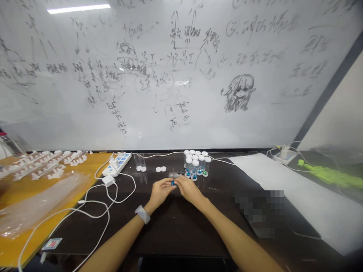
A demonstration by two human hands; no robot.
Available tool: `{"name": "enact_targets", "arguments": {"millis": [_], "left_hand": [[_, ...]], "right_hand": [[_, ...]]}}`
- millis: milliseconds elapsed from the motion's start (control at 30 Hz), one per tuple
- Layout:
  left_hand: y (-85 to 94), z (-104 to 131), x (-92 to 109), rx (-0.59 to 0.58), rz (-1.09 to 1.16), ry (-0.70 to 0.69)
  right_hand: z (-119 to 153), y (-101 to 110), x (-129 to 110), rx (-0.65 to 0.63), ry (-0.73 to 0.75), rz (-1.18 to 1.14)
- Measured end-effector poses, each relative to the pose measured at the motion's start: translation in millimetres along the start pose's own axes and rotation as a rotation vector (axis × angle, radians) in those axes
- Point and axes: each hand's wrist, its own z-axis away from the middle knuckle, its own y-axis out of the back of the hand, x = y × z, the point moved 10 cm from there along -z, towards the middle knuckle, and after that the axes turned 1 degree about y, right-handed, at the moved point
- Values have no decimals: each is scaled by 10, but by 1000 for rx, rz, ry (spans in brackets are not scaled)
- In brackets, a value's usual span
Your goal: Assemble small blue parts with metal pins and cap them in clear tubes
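My left hand (161,193) and my right hand (188,186) meet above the dark table, fingertips pinched around a small shiny blue piece (172,183). A thin dark pin or wire seems to rise from it; its kind is too small to make out. Just beyond my fingers lie a few tiny black pieces (179,172). Behind my right hand stands a cluster of clear tubes with white caps (195,163), several with blue or green pieces inside. Two loose white caps (160,169) lie farther left, beside two clear tubes (139,162) standing on white ends.
A white power strip (117,165) with looping white cables (109,211) occupies the left. Farther left, white plastic parts (42,162) and a clear plastic bag (48,200) rest on a yellow surface. On the right are a dark, partly blurred object (261,215) and a white sheet (283,181).
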Motion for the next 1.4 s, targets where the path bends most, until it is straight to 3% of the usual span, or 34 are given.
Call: {"name": "enact_targets", "arguments": {"millis": [200, 400, 500, 733, 833, 933, 1000, 1067, 1167, 1300, 1400], "left_hand": [[9, -3, 13, -2, -33, -18], [-30, 7, 28, -33, -24, -20], [-18, 12, 31, -19, -23, -14], [-11, 10, 17, -9, -2, 4], [-16, 3, -6, 2, 24, 37], [-10, 6, -34, 28, 51, 83], [-13, 11, -46, 35, 61, 107], [-20, 15, -55, 33, 68, 122], [-18, 17, -52, 36, 68, 122], [-15, 20, -44, 33, 76, 117], [-23, 22, -45, 28, 90, 126]], "right_hand": [[-20, 56, 120, 44, -129, -190], [-10, -27, 268, 6, -286, -446], [-11, 2, 223, 15, -216, -349], [16, -28, -55, 2, 36, 123], [-21, 21, 3, -26, -1, 100], [-34, 229, 248, -37, -132, 39], [12, 287, 442, -152, -215, -7], [132, 200, 585, -392, -276, -91], [320, 134, 707, -624, -358, -149], [433, 44, 681, -781, -374, -123], [449, -20, 660, -798, -399, -46]]}}
